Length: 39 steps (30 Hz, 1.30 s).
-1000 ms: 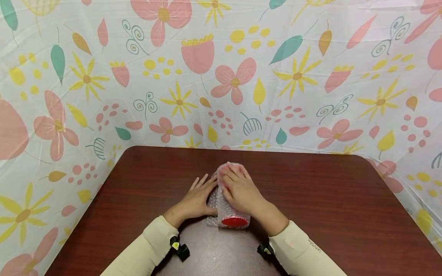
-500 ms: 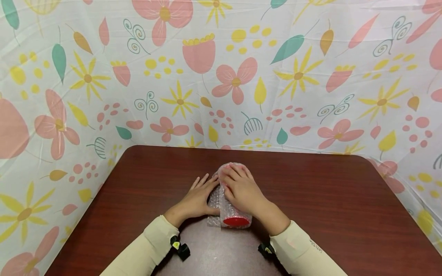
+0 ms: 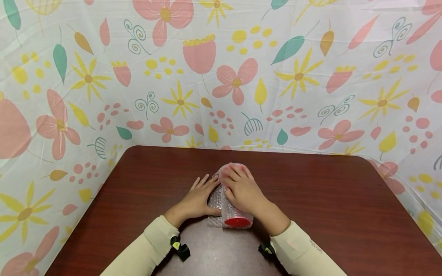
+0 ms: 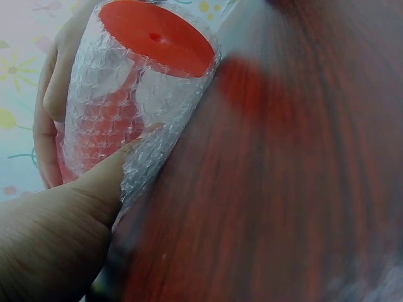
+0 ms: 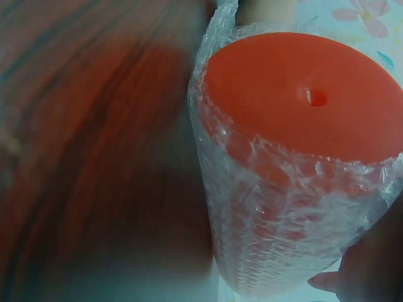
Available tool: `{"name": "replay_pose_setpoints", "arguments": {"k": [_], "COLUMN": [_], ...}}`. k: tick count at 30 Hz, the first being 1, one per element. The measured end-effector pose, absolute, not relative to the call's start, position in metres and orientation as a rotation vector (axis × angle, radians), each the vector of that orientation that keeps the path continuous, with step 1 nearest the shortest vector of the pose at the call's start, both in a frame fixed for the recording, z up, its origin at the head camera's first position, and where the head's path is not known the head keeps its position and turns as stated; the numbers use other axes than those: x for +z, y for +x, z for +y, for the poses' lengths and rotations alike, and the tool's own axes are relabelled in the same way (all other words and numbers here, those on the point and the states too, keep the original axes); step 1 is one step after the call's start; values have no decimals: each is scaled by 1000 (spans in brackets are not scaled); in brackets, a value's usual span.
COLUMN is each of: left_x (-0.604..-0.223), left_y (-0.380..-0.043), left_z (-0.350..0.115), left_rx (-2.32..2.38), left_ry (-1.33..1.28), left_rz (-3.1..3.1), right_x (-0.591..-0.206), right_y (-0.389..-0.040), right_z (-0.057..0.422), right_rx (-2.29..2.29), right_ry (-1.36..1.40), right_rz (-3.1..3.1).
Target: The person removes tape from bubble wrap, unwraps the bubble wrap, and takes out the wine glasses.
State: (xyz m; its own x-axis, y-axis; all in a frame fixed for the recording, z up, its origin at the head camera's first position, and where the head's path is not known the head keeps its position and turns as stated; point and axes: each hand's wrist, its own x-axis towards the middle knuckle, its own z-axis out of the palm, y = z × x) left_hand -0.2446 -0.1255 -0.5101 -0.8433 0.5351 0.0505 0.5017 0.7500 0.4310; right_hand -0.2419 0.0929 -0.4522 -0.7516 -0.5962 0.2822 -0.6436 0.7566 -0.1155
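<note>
A red cylinder (image 5: 289, 94) lies on its side on the table, wrapped in clear bubble wrap (image 4: 101, 107). Its flat red end, with a small hole in the middle, faces the person. My right hand (image 3: 243, 191) rests over the top of the roll, fingers stretched forward along it. On the other side my left hand (image 3: 193, 201) has its fingers spread, with the fingertips at the wrap's left side. In the left wrist view the left thumb (image 4: 101, 182) lies against the loose flap of wrap. Beneath the right palm, part of the roll is hidden.
The dark red-brown wooden table (image 3: 310, 191) has a glossy surface and rounded far corners. Behind it and at both sides hangs a white cloth (image 3: 241, 126) printed with flowers and leaves. Black straps (image 3: 179, 249) are at the cuffs of the cream sleeves.
The wrapped cylinder has shifted slightly to the right, with the right hand moving a little along with it. The left hand stays nearly in place beside the wrap.
</note>
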Motion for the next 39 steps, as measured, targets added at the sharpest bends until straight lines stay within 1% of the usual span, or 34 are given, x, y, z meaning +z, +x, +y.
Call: {"name": "replay_pose_setpoints", "arguments": {"k": [11, 39], "left_x": [-514, -511], "left_y": [-246, -245], "left_z": [-125, -123], "left_rx": [664, 672], "left_ry": [846, 802], "left_rz": [2882, 2863], "right_x": [-451, -447], "right_y": [-241, -243], "right_z": [93, 99], "right_rx": [357, 287], "right_ry": [977, 974], "right_rz": [-2716, -2680]}}
